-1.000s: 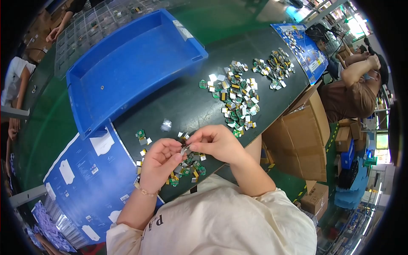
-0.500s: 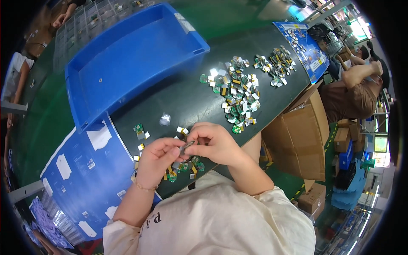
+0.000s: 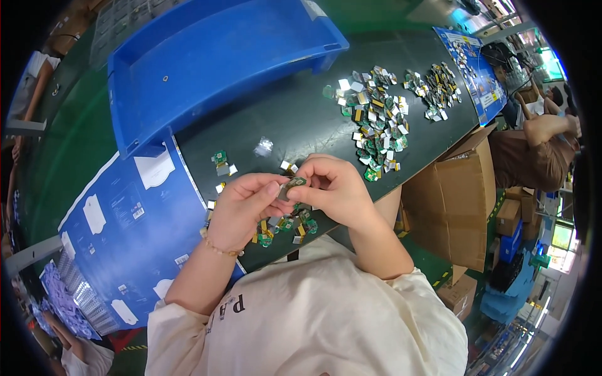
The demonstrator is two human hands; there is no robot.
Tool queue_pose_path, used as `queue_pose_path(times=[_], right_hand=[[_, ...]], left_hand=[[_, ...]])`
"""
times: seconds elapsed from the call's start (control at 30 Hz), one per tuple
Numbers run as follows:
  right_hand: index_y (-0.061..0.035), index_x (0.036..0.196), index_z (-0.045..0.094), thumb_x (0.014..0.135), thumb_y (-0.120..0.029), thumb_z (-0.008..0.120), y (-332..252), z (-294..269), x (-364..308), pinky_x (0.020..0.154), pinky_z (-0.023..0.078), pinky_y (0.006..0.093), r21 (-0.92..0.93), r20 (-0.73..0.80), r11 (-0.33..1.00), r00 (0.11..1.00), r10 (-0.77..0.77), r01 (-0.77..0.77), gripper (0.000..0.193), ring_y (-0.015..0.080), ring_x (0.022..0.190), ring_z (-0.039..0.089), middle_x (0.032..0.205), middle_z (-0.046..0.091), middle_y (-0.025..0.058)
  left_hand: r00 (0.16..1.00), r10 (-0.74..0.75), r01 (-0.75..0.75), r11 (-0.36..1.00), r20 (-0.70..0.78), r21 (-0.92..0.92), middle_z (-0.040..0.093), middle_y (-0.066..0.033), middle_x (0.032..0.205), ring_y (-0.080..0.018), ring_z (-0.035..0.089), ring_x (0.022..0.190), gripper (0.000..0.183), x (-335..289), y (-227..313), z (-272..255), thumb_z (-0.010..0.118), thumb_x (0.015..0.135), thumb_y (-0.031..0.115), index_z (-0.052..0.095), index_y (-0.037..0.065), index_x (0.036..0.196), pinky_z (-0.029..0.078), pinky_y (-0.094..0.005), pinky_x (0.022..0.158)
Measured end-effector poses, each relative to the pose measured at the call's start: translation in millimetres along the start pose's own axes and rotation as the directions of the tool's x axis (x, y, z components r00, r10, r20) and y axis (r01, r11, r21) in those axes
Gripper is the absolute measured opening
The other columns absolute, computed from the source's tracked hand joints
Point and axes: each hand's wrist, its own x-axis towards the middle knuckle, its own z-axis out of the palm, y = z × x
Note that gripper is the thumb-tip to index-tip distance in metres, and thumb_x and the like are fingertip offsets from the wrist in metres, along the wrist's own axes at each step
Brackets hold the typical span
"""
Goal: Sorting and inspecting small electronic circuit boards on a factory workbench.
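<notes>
Between both hands, above the near part of the dark table, I hold a small circuit board (image 3: 292, 185) with a green face and a grey part. My left hand (image 3: 241, 203) pinches its left side with thumb and fingers. On the other side, the thumb and forefinger of my right hand (image 3: 338, 189) grip it. Several similar small green boards (image 3: 285, 224) with silver and yellow parts lie just below my hands, partly hidden by them. Another green board (image 3: 219, 158) and a crumpled clear plastic piece (image 3: 264, 147) rest beyond my left hand.
A large blue tray (image 3: 216, 106) stands at the far left. Heaps of small boards (image 3: 379, 122) spread over the right side of the table. Blue printed sheets (image 3: 135, 232) cover the left. An open cardboard box (image 3: 448, 203) stands beside the table at right, near a seated person (image 3: 533, 153).
My view has shifted, so the table and its contents sit farther right and higher. The board in my fingers is tilted differently, with more of its green face showing. Both hands still grip it.
</notes>
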Motion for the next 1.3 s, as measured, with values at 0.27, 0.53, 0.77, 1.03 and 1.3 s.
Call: queue_pose_path(times=[0.27, 0.53, 0.77, 1.03, 1.3], right_hand=[[-0.0017, 0.08, 0.063, 0.079, -0.007, 0.076, 2, 5, -2, 0.054, 0.035, 0.0177, 0.057, -0.037, 0.998, 0.999, 0.038, -0.036, 0.014, 0.0009, 0.063, 0.045, 0.077, 0.054, -0.0042], [-0.0026, 0.079, 0.063, 0.078, -0.009, 0.077, 1, 6, -2, 0.055, 0.034, 0.0182, -0.019, -0.068, 1.0, 0.998, -0.011, 0.009, 0.016, 0.0012, 0.063, 0.042, 0.075, 0.052, -0.0048], [-0.0038, 0.077, 0.062, 0.076, -0.01, 0.078, -4, 8, -2, 0.055, 0.034, 0.02, -0.103, -0.099, 0.993, 0.993, -0.062, 0.052, 0.017, 0.0036, 0.062, 0.04, 0.073, 0.051, -0.0041], [-0.004, 0.077, 0.062, 0.075, -0.012, 0.078, -5, 9, -2, 0.055, 0.034, 0.0208, -0.153, -0.114, 0.986, 0.991, -0.077, 0.059, 0.018, 0.0051, 0.062, 0.041, 0.072, 0.051, -0.0035], [-0.0039, 0.079, 0.062, 0.075, -0.011, 0.079, 1, 7, 0, 0.055, 0.034, 0.0212, -0.191, -0.142, 0.981, 0.987, -0.071, 0.043, 0.019, 0.0053, 0.062, 0.041, 0.073, 0.051, -0.0034]], left_hand=[[0.999, 0.01, -0.006, 0.996, 0.052, -0.093, 0.069, -0.0086, 0.092, -0.0146, 0.069, 0.079, 0.023, 0, 0, -4, 0.055, 0.097, 0.016, 0.062, 0.001, 0.112, 0.056, -0.0233, 0.07], [1.0, 0.004, -0.003, 0.997, 0.01, -0.079, 0.069, -0.0086, 0.09, -0.0156, 0.069, 0.077, 0.023, 1, -1, -1, 0.052, 0.098, 0.016, 0.062, 0.0, 0.112, 0.057, -0.0252, 0.07], [1.0, 0.013, -0.014, 0.996, -0.005, -0.086, 0.07, -0.0074, 0.088, -0.0134, 0.068, 0.077, 0.024, 0, 0, 0, 0.054, 0.098, 0.017, 0.063, 0.0, 0.112, 0.056, -0.024, 0.071], [1.0, 0.025, -0.025, 0.999, -0.019, -0.039, 0.069, -0.007, 0.088, -0.0128, 0.067, 0.077, 0.024, 0, 1, 2, 0.054, 0.097, 0.017, 0.063, -0.001, 0.111, 0.055, -0.0249, 0.071], [0.985, 0.168, -0.159, 0.976, -0.047, 0.152, 0.069, -0.0088, 0.095, -0.013, 0.066, 0.082, 0.024, -1, -5, 5, 0.058, 0.095, 0.012, 0.064, -0.002, 0.114, 0.054, -0.0251, 0.076]])
